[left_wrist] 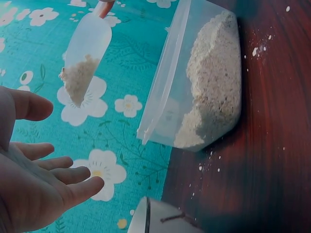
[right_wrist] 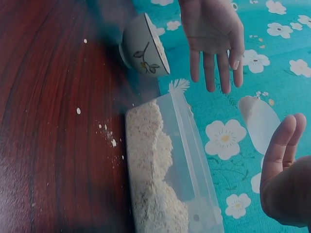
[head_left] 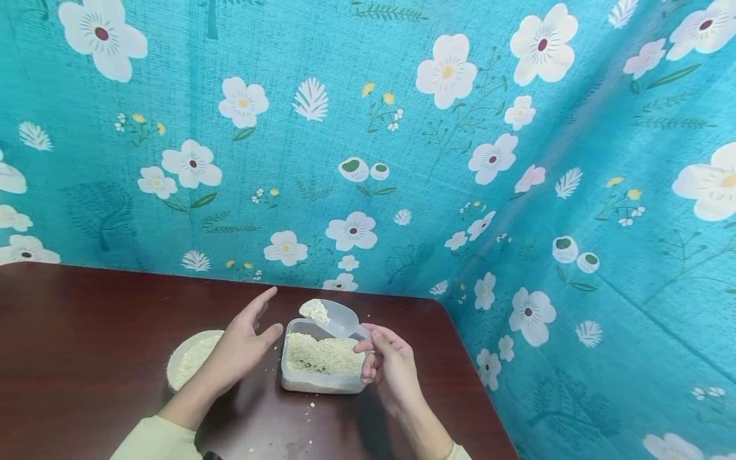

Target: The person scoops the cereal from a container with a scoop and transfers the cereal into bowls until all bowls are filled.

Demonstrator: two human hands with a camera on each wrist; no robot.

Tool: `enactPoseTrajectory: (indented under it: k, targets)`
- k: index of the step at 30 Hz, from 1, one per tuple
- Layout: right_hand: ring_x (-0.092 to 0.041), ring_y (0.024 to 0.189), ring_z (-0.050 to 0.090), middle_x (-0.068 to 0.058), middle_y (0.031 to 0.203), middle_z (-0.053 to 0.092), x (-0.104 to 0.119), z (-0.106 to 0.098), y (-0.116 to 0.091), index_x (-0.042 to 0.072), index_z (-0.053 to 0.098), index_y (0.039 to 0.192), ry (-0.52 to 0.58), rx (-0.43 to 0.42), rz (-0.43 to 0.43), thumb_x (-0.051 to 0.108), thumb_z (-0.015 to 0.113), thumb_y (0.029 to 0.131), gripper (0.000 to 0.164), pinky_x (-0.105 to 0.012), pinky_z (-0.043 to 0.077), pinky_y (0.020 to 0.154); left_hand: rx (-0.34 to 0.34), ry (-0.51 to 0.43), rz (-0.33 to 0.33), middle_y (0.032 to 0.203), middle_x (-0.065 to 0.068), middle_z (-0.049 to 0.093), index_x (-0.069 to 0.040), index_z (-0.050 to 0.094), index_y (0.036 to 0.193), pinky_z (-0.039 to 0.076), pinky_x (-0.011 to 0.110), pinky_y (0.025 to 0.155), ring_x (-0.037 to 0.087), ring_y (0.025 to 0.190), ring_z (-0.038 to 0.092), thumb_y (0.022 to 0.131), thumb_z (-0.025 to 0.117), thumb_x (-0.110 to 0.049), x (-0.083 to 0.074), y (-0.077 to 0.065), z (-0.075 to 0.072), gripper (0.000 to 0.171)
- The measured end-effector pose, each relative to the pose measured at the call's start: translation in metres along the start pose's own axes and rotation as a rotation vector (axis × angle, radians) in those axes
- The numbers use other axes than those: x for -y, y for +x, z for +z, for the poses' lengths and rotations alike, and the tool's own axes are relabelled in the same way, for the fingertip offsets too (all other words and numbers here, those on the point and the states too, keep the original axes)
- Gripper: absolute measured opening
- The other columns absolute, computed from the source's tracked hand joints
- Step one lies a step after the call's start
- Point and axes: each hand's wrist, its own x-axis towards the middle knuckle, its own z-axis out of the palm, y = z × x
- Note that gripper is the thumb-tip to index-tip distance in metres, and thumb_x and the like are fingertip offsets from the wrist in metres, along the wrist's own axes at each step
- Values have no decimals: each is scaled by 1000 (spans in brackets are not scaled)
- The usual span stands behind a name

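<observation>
My right hand [head_left: 393,367] pinches the handle of a translucent plastic scoop [head_left: 343,321], which is raised over a clear rectangular container [head_left: 322,383]. Pale oat-like flakes [left_wrist: 80,80] fill the front end of the scoop. More of these flakes [right_wrist: 150,170] lie heaped unevenly inside the container, with some dark specks among them in the head view. My left hand [head_left: 244,342] holds nothing; its fingers are extended, palm toward the scoop, above the gap between bowl and container. Partly behind the left forearm stands a white bowl [right_wrist: 138,46] with a flower pattern, also holding flakes.
Loose flakes [head_left: 311,412] are scattered over the dark reddish-brown table [head_left: 86,345] in front of the container. A turquoise floral cloth [head_left: 299,179] hangs behind the table and along its right side. A small black object [head_left: 212,455] shows at the bottom edge.
</observation>
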Motion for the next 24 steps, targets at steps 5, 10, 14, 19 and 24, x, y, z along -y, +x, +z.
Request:
enactPoseTrajectory:
  k: [5,10,14,19,24]
  targets:
    - [-8,42,53,-6,77,70,-2,10,5,-8,55,130,4,27,8,9,41,107,32,-22,48,41,-15,-19,5,163,18,23,-16,25,160,24,59,118,41,148,22,100,57,-14,2,-2,-6,68]
    - [-7,42,53,-5,77,70,-7,21,10,-9,55,130,9,57,21,10,41,107,33,-21,47,40,-50,11,17,163,16,25,-12,27,159,26,57,118,40,148,23,99,57,-13,4,-4,-15,67]
    - [-7,42,53,-5,77,70,-14,31,14,-9,55,130,23,78,38,10,41,107,33,-21,47,40,-60,25,2,162,18,26,-11,27,159,27,59,117,41,148,24,98,58,-14,6,-8,-23,68]
    - [-6,43,53,-4,78,70,-24,43,17,-8,54,131,20,128,55,11,41,108,33,-20,48,41,-94,14,-12,162,18,27,-10,28,159,29,59,116,41,147,25,99,58,-12,12,-13,-33,67]
    - [-6,43,53,-4,78,69,-32,54,19,-9,53,131,6,160,82,13,42,108,34,-19,48,41,-122,5,3,161,17,29,-8,30,158,30,58,116,42,147,26,98,59,-11,18,-21,-40,66]
